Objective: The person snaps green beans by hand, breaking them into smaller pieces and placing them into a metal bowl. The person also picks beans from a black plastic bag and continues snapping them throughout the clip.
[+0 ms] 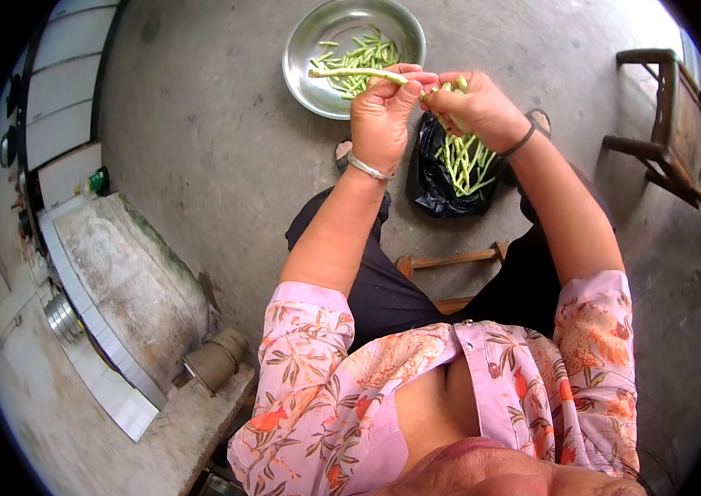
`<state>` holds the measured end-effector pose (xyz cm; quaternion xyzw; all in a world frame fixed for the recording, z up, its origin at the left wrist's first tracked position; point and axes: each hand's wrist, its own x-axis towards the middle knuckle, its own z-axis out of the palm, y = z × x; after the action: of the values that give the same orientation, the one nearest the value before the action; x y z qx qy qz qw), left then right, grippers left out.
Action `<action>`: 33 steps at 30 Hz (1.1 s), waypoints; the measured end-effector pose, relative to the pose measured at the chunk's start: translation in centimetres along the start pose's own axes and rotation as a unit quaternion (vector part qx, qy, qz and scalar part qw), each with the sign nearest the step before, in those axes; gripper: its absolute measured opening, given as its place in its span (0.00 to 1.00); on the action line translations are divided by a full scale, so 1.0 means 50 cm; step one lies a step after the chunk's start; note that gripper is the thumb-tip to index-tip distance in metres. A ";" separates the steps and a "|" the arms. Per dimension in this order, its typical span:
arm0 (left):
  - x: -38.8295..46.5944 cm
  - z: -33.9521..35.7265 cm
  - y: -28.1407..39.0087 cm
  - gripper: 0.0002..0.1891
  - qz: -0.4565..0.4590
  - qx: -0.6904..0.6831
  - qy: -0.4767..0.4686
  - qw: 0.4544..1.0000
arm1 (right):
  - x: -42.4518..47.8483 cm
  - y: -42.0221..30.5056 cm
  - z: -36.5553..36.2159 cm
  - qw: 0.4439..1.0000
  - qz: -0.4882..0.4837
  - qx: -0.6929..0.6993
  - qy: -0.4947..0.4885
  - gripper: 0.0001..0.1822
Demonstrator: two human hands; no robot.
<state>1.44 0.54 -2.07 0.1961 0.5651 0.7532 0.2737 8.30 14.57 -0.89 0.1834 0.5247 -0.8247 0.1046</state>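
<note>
My left hand (pixel 384 115) pinches a long green bean (pixel 350 72) between thumb and fingers; its free end points left over a round metal basin (pixel 304 68). Close beside it on the right, my right hand (pixel 474 105) is closed around several bean pieces, with cut or broken ends poking out between the fingers. The fingertips of both hands nearly meet at the bean's right end. Short bean pieces (pixel 375 53) lie in the basin, partly behind my left hand. Below my right hand, long whole beans (pixel 465 164) rest in an opened black plastic bag (pixel 431 201) on the floor.
A wooden chair (pixel 676 124) stands at the right. Between my legs shows part of a wooden stool (pixel 449 260). At the left is a worn, partly tiled masonry structure (pixel 133 266) with a brownish container (pixel 217 363) on its ledge. The floor (pixel 214 124) is concrete.
</note>
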 end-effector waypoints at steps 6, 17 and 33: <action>0.004 0.015 -0.007 0.10 0.125 0.209 0.028 0.969 | 0.012 0.037 0.000 0.991 0.035 0.021 0.124 0.09; 0.002 0.007 0.017 0.16 -0.113 0.143 -0.042 0.982 | -0.033 0.087 -0.118 0.847 -0.022 -0.531 0.001 0.12; 0.003 -0.001 -0.022 0.12 -0.158 0.163 -0.101 0.969 | -0.011 0.002 -0.055 0.951 -0.083 -0.279 0.101 0.14</action>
<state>1.52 0.83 -3.14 0.2216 0.6734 0.5742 0.4096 9.37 17.01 -1.82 0.1848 0.7548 -0.6287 0.0293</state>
